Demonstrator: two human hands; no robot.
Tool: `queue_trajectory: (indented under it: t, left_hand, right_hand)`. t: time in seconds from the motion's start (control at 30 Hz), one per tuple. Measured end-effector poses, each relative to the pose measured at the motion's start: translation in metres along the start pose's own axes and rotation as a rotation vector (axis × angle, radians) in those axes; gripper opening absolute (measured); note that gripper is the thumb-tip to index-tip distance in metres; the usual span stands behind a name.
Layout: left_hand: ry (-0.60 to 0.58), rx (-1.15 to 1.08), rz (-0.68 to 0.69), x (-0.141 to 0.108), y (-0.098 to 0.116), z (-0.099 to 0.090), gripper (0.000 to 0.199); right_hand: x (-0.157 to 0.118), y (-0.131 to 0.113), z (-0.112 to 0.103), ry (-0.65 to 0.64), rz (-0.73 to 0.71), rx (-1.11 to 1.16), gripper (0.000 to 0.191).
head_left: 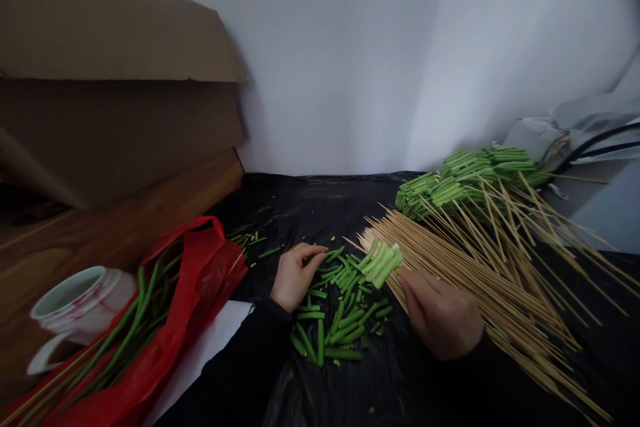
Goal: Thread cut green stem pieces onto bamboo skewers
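My right hand is closed around a bamboo skewer, mostly hidden by the fingers. Several pale green garlic scape pieces sit side by side on its end. My left hand pinches at the upper edge of a loose pile, thumb and forefinger together at the end of a cut garlic scape piece. Below and between both hands lies the pile of cut garlic scape pieces on black plastic sheeting. A thick bundle of bare bamboo skewers reaches under and past my right hand.
Filled skewers are stacked at the back right, near a grey bag. On the left are a red plastic bag with long garlic scapes, a white mug and a large cardboard box. A wall stands behind.
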State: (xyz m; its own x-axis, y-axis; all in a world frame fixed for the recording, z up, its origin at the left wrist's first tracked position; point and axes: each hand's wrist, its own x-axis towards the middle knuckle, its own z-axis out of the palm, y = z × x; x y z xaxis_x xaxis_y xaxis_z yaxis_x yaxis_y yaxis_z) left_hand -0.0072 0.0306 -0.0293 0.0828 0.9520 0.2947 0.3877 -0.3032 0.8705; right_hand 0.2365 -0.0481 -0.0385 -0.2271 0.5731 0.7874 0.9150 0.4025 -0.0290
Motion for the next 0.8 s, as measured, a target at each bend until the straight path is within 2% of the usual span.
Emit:
queue_trajectory:
  t: [0.07, 0.13, 0.27, 0.33, 0.47, 0.57, 0.7, 0.8]
  left_hand:
    - [-0.031, 0.139, 0.108, 0.001, -0.005, 0.001, 0.012]
    - [-0.037, 0.242, 0.158, 0.003, -0.009, -0.003, 0.015]
    - [0.03, 0.377, 0.145, 0.011, -0.018, -0.018, 0.02]
    - [-0.003, 0.436, 0.164, 0.014, -0.022, -0.022, 0.022]
    - [-0.162, 0.599, 0.251, 0.012, -0.026, -0.012, 0.033]
    - [-0.197, 0.69, 0.259, 0.009, -0.028, 0.0, 0.031]
    - [-0.187, 0.702, 0.256, 0.012, -0.028, 0.002, 0.025]
    - [-0.087, 0.681, 0.208, 0.015, -0.026, -0.007, 0.023]
  right_hand:
    - [-0.001, -0.001, 0.001, -0.004, -0.014, 0.006, 0.027]
    - [-0.003, -0.002, 0.002, -0.005, -0.018, 0.016, 0.027]
    - [-0.003, -0.001, 0.002, -0.007, -0.015, 0.019, 0.026]
    - [-0.002, -0.002, 0.001, -0.018, -0.014, 0.035, 0.026]
    - [-0.002, -0.004, 0.001, -0.018, -0.009, 0.058, 0.025]
    - [-0.002, -0.005, 0.001, -0.022, -0.013, 0.07, 0.024]
    - [-0.002, -0.005, 0.001, -0.043, -0.007, 0.073, 0.025]
    - [-0.003, -0.005, 0.001, -0.058, -0.009, 0.077, 0.026]
